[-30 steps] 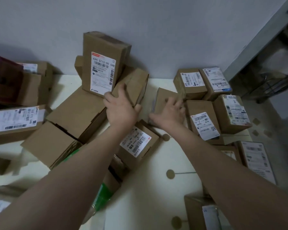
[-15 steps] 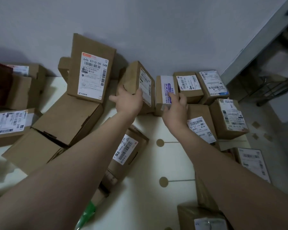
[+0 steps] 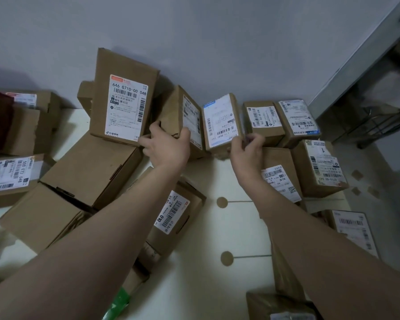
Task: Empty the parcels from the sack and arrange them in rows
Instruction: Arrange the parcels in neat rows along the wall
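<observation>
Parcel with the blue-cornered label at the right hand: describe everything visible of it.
The parcel is a brown cardboard box with a white label, blue at its top corner, covering its front. It stands tilted against the wall in the back row, between two other boxes. The right hand holds its lower right corner.

Matt brown cardboard parcels [image 3: 178,116]; glossy white paper labels [image 3: 221,121].

Bare left hand [image 3: 168,147], bare right hand [image 3: 247,153] — forearms bare throughout
</observation>
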Available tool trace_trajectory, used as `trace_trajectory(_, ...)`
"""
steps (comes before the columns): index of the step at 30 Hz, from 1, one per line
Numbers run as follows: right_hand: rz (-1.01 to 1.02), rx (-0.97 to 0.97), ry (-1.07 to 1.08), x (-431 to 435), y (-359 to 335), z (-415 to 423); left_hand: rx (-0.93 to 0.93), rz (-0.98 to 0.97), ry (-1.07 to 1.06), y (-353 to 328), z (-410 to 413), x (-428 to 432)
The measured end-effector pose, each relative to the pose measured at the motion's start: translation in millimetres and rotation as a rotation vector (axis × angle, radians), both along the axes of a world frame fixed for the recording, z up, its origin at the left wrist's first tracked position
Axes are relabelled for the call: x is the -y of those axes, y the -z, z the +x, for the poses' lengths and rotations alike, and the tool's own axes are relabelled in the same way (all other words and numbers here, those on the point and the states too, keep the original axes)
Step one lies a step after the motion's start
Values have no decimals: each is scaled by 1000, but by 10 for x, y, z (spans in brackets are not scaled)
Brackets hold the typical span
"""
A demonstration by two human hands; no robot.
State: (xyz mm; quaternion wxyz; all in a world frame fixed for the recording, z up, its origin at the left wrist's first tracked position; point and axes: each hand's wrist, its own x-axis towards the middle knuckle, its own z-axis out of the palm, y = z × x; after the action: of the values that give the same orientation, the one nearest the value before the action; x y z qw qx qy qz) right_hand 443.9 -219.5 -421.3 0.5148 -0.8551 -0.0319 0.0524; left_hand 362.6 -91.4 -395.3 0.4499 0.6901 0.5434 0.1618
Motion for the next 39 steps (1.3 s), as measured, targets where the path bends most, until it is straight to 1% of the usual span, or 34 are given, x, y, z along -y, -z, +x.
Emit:
trace_trajectory(3,44,-142,5,22,70,38,10,-6,8,-6,-17,0)
trace_trajectory(5,33,-273,48,-10,96,86,31,-11,9,7,-34,5)
trace_trajectory(6,22,-309,54,-22,94,87,41,-14,6,18,-41,1)
trace_trajectory(8,9,-297,26,-38,104,71,70,-43,4,33,-43,-10)
trace_trajectory(11,-6,-244,-24,-48,130,54,145,-202,-8,87,-7,-52)
trace_trajectory(14,83,-315,-54,-31,149,79,196,-381,-53,191,21,-121)
trace_trajectory(16,87,-347,-80,3,183,79,186,-435,-71,228,19,-144)
trace_trajectory(20,22,-267,-113,67,231,-59,-24,-308,62,207,8,-120)
trace_trajectory(22,-29,-282,-127,109,187,-184,-79,-198,169,176,-60,-110)
trace_trajectory(25,-200,-392,-257,150,81,-442,-158,59,322,44,-271,-122)
trace_trajectory(27,-243,-511,-283,168,-62,-635,-255,145,305,-38,-490,-145)
trace_trajectory(29,-205,-719,-334,203,-192,-817,-466,107,300,-39,-760,-140)
trace_trajectory(30,-197,-801,-404,221,-239,-914,-574,59,328,-10,-901,-131)
trace_trajectory(31,-190,-845,-485,238,-253,-1000,-640,0,355,1,-1028,-107)
trace_trajectory(32,-177,-863,-553,257,-254,-1083,-634,-43,366,-11,-1121,-73)
trace_trajectory(34,-149,-863,-594,299,-221,-1191,-492,-44,384,-113,-1193,18)
trace_trajectory(37,-127,-813,-498,463,-299,-1176,-255,-3,411,-320,-1118,127)
trace_trajectory(39,-45,-829,-416,641,-392,-1079,-155,5,379,-391,-1067,173)
